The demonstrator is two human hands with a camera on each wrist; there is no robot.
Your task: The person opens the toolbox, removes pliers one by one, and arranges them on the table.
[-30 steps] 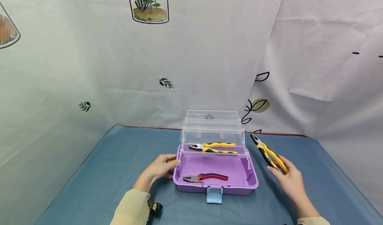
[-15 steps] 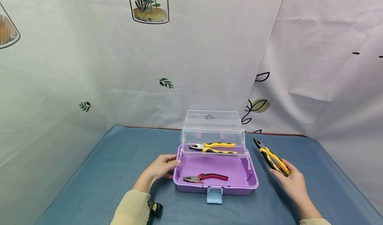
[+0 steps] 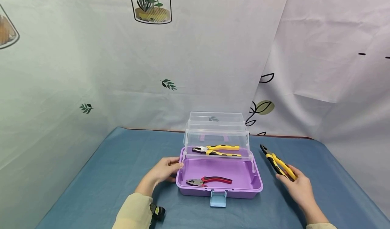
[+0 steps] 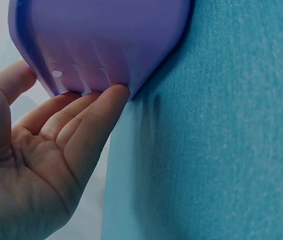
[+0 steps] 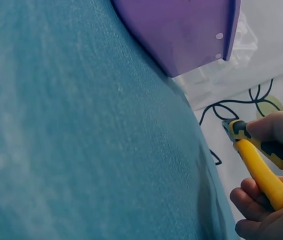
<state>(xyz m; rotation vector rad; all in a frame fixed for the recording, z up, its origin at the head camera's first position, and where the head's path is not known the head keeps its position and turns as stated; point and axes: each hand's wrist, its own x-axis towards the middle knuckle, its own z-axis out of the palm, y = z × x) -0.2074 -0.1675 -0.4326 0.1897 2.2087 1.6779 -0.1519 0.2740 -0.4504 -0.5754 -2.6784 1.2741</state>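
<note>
A purple toolbox (image 3: 255, 178) stands open on the table, its transparent lid (image 3: 217, 124) tipped back. My left hand (image 3: 164, 169) holds the toolbox's left side, the thumb at the rim and the fingertips against the outer wall in the left wrist view. To the right of the toolbox, my right hand (image 3: 300, 188) grips yellow-and-black pliers (image 3: 275, 162) by the handles, their dark nose pointing up and left. Inside the toolbox, red-handled pliers (image 3: 213, 180) lie near the front. Another pair of yellow-and-black pliers (image 3: 217, 150) shows at the back, behind the clear plastic.
A light blue latch (image 3: 218, 199) hangs down from the toolbox's front. Blue cloth (image 3: 100, 188) covers the table. A pale printed curtain (image 3: 213, 59) rises behind it and along both sides.
My right hand has shifted slightly right and down with the yellow-and-black pliers, whose nose has dropped. The left hand and the toolbox stay where they were.
</note>
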